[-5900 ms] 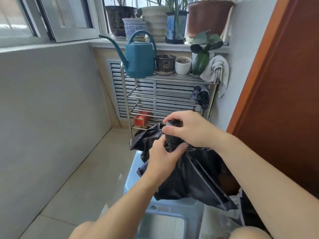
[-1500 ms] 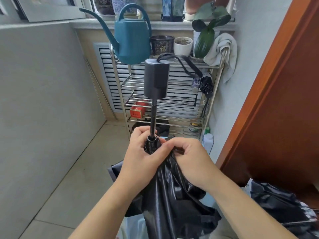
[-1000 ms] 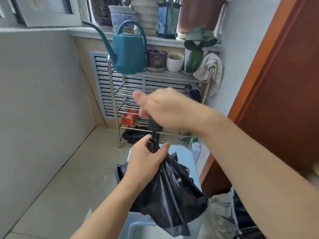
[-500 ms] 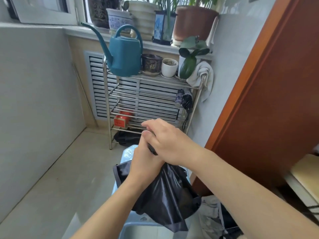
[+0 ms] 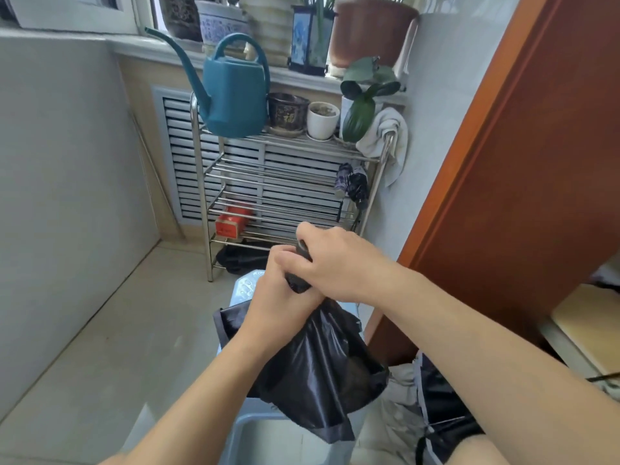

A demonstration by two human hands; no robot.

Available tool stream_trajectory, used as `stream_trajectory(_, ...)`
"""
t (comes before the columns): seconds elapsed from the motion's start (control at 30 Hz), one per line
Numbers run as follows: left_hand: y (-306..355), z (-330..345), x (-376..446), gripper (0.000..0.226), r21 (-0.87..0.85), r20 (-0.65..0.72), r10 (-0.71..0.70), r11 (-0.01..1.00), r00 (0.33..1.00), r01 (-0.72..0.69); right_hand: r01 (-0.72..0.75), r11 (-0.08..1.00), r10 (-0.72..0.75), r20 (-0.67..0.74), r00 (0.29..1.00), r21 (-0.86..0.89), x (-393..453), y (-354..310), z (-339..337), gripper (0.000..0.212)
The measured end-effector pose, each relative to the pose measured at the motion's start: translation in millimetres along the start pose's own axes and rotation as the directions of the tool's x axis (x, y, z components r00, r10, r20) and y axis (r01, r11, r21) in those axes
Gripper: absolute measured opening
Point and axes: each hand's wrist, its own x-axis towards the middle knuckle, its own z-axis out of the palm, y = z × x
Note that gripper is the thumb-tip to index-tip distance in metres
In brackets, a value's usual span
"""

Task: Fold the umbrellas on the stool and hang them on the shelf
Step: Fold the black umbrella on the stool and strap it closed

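Entry, head view, single moment.

Left: watering can stood at the left end of the shelf's top tier, with two small pots and a plant beside it toward the right end. The shelf was a steel rack against the louvred wall panel; a red box lay at the left end of a lower tier.

Centre: left hand had its fingers curled tight around the gathered neck of the black umbrella, the canopy hanging loose and unrolled below it over the blue stool. Right hand was wrapped over the umbrella's handle, fingers closed on it, directly above and touching the left hand. No shaft showed between the two hands, so the shaft looked fully pushed in.

Right: one folded umbrella hung from the right post of the shelf, under the towel. Another dark umbrella lay low at the right, beside the stool, seemingly unfolded.

Progress, judged: one umbrella done and hung. Second collapsed but canopy not yet wrapped or strapped, not yet hung. Third apparently untouched. Roughly a third to a half complete.
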Motion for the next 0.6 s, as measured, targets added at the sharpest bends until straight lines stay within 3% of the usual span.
stream_trajectory(0.1, 7.6, -28.5, -7.0, 0.062, 0.03, 0.107, 0.104, 0.994, 0.989, -0.107, -0.104, 0.947, 0.131, -0.069, 0.989, 0.302, -0.9, 28.8, -10.6, 0.039)
stream_trajectory(0.2, 20.8, -74.9, -9.0, 0.041, -0.095, -0.093, 0.138, 0.985, 0.986, -0.147, -0.165, 0.719, 0.27, -0.053, 0.961, 0.675, -7.7, 68.7, -19.3, 0.026)
stream_trajectory(0.27, 20.2, -95.4, -7.3, 0.026, -0.148, -0.27, 0.101, 0.978, 0.958, -0.145, -0.138, 0.583, 0.282, -0.04, 0.959, 0.801, -11.3, 94.9, -12.2, 0.022)
stream_trajectory(0.37, -0.4, -97.5, -2.4, 0.029, -0.297, -0.262, -0.112, 0.954, 0.959, 0.031, -0.115, 0.397, 0.331, -0.026, 0.943, 0.911, -9.4, 118.3, 24.5, 0.022)
stream_trajectory(0.47, -23.9, -81.4, -2.2, 0.03, -0.344, -0.166, -0.344, 0.898, 0.924, 0.273, -0.278, 0.204, 0.4, 0.18, 0.899, 0.939, -17.5, 131.1, 79.1, 0.025)
stream_trajectory(0.5, -30.0, -76.2, -3.8, 0.033, -0.315, -0.164, -0.409, 0.884, 0.898, 0.345, -0.385, 0.237, 0.426, 0.261, 0.866, 0.892, -23.3, 136.5, 98.5, 0.026)
stream_trajectory(0.57, -44.5, -69.4, -7.6, 0.042, -0.221, -0.156, -0.505, 0.855, 0.849, 0.469, -0.561, 0.53, 0.458, 0.342, 0.821, 0.636, -29.1, 144.5, 123.4, 0.03)
stream_trajectory(0.6, -52.7, -67.5, -10.3, 0.045, -0.169, -0.124, -0.542, 0.837, 0.831, 0.52, -0.57, 0.661, 0.469, 0.324, 0.822, 0.487, -29.1, 147.0, 128.2, 0.031)
